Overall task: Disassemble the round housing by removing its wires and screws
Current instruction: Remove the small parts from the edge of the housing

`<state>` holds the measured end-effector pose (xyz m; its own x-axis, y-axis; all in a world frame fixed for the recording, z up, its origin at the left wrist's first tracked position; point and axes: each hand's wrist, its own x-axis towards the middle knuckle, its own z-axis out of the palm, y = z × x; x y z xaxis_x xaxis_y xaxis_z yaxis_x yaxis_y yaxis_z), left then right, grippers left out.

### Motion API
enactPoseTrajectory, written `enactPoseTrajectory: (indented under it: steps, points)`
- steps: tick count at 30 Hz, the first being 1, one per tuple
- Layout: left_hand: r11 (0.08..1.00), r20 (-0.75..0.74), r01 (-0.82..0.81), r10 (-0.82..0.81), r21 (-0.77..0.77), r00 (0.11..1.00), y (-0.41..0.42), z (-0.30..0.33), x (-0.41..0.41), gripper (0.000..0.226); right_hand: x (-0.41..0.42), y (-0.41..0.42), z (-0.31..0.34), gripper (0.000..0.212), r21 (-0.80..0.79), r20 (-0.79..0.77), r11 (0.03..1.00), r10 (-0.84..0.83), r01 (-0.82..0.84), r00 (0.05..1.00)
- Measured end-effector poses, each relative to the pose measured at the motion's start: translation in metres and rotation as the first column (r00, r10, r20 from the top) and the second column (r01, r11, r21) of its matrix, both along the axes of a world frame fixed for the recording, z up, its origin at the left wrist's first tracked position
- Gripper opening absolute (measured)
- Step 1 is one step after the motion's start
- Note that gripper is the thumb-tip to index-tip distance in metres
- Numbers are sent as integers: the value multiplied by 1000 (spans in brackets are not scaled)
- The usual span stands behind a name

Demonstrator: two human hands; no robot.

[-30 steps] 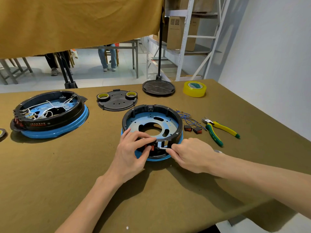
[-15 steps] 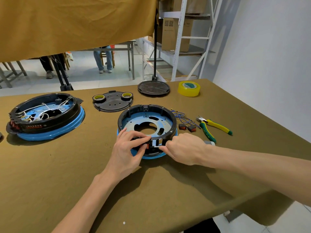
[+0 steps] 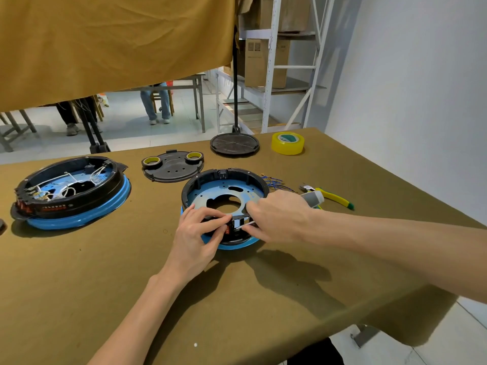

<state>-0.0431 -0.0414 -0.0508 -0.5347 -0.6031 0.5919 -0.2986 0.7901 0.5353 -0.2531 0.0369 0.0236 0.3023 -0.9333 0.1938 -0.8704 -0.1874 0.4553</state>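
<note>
Right hand risen, screwdriver now steeper | left hand pinches housing rim | right grips screwdriver

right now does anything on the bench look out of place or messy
Mostly tidy. Loose blue wires lie tangled on the cloth right of the round housing, beside the yellow-handled pliers. The second housing at left is full of white wires.

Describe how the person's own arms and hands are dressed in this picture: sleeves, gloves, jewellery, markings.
Both forearms are bare to the frame's edge; no sleeves show. The left hand and right hand wear no gloves, and no rings, watch or markings are visible.
</note>
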Motion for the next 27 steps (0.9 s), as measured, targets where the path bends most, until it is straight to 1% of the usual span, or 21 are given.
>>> enactPoseTrajectory:
  steps: [1,3,4,9,12,14,17,19,24,27]
  points:
    - [1000,3,-3,3,3,1000,0,0,0,35,1,1,2,47,-45,22,999,-5,6,1000]
    - [1000,1,-11,11,4,1000,-1,1,-1,34,2,1,2,53,-87,69,996,8,-2,998]
    - [1000,-3,-12,12,3,1000,-1,0,-1,34,2,-1,2,55,-88,64,996,17,-12,998]
    - [1000,-26,-5,6,9,1000,-2,0,-1,34,-2,-15,4,63,-26,-63,994,107,-108,992]
    - [1000,-25,1,0,3,1000,-3,1,-1,33,-6,-22,8,65,11,-84,978,207,-207,975]
    - [1000,-26,4,-4,1,1000,-4,1,0,33,-4,-30,9,66,56,-72,968,246,-243,966]
    - [1000,-13,10,-10,-17,1000,-5,-1,1,34,2,-38,5,70,99,-49,966,245,-239,968]
    - [1000,-23,13,-13,-24,1000,-6,-1,1,36,-2,-37,6,69,112,-34,967,232,-227,972]
    - [999,-25,12,-13,-36,1000,-9,-2,2,37,-18,-23,17,55,116,18,981,154,-155,988]
    - [999,-47,35,-37,-36,998,-11,-3,4,32,-15,-18,16,53,130,18,983,124,-126,992]
